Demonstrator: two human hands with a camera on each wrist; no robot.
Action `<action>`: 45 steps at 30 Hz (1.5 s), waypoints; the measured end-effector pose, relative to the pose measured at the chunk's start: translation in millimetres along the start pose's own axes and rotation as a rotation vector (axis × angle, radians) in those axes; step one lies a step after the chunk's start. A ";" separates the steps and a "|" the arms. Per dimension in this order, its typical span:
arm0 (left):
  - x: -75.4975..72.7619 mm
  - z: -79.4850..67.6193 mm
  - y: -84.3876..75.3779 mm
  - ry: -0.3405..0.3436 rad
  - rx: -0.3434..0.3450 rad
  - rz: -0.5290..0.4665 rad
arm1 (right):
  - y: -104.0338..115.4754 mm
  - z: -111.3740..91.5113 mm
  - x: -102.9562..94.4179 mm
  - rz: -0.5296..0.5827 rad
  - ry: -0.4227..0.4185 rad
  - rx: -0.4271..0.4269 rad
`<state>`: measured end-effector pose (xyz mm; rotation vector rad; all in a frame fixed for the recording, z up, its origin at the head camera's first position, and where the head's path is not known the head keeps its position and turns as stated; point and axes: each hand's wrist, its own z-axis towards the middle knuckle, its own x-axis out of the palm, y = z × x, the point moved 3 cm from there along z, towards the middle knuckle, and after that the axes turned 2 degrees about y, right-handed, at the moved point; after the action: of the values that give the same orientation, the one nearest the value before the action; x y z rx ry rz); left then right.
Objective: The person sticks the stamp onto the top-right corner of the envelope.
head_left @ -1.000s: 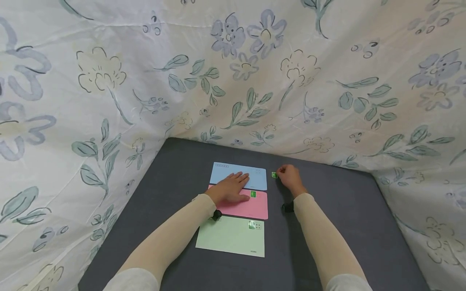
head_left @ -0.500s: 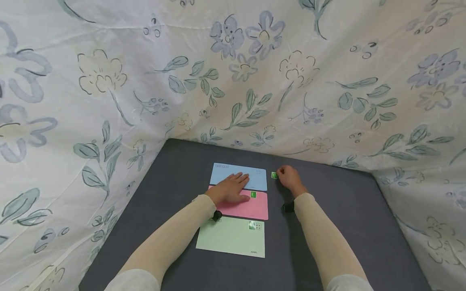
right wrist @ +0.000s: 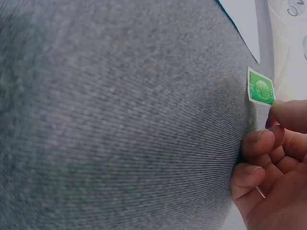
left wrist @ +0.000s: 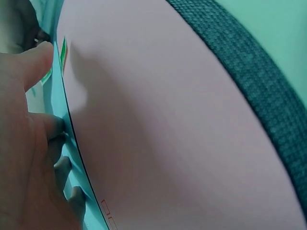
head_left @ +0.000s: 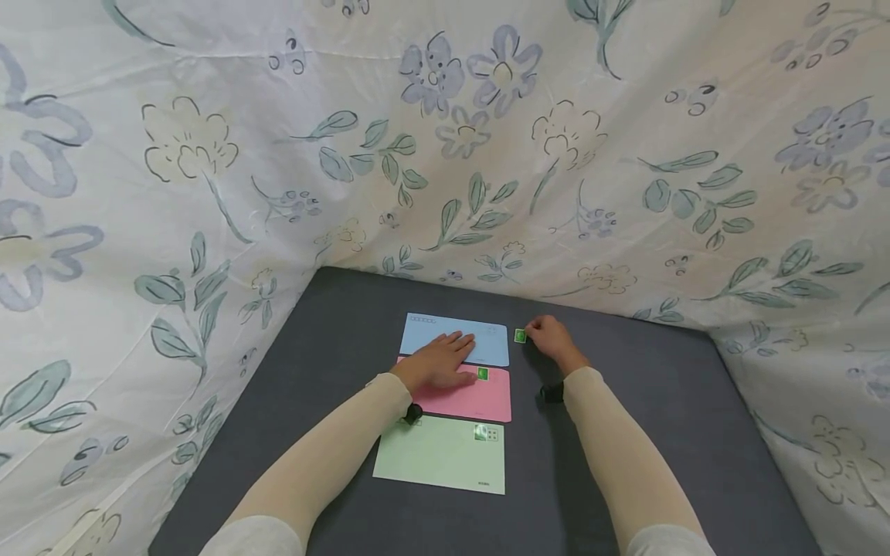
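My right hand (head_left: 554,340) pinches a green postage stamp (right wrist: 261,87) by its edge between thumb and finger, just right of the blue envelope (head_left: 455,328). The other fingers curl in below, close over the dark cloth. My left hand (head_left: 439,361) lies spread with straight fingers across the blue envelope and the pink envelope (head_left: 480,401) nearer me. On the pink one, a green stamp (head_left: 483,374) sits near the left thumb tip. In the left wrist view that thumb (left wrist: 38,62) shows beside the pink sheet, with the blue one beyond.
Nearest me lies a pale green envelope (head_left: 441,455) with a green stamp (head_left: 480,432) at its upper right. A dark grey cloth (head_left: 681,417) covers the table. Floral curtains (head_left: 445,177) rise along its back and both sides.
The right hand and its stamp have shifted slightly left, closer to the blue envelope. The left hand stays in place on the envelopes.
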<state>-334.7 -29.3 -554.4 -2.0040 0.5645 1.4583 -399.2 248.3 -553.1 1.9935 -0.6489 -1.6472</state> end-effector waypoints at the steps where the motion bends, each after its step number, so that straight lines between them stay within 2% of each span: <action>1: 0.0 -0.4 0.2 -0.001 -0.002 -0.001 | 0.7 0.1 0.2 0.006 0.004 0.000; 9: 1.2 0.2 1.1 -0.003 -0.014 -0.003 | 5.6 2.8 0.8 0.038 0.014 0.015; 21: 3.7 4.0 4.3 -0.014 -0.014 0.022 | 21.3 3.4 0.3 0.077 0.019 -0.020; 27: 1.2 3.7 2.2 -0.007 -0.014 0.023 | 23.0 5.9 5.4 0.083 0.029 0.006; 45: -5.2 1.3 -0.7 0.014 -0.026 0.004 | 32.6 11.4 16.8 0.099 0.049 0.008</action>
<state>-336.8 -27.9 -549.6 -2.0359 0.5584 1.4617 -409.6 211.8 -547.4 1.9683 -0.7252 -1.5356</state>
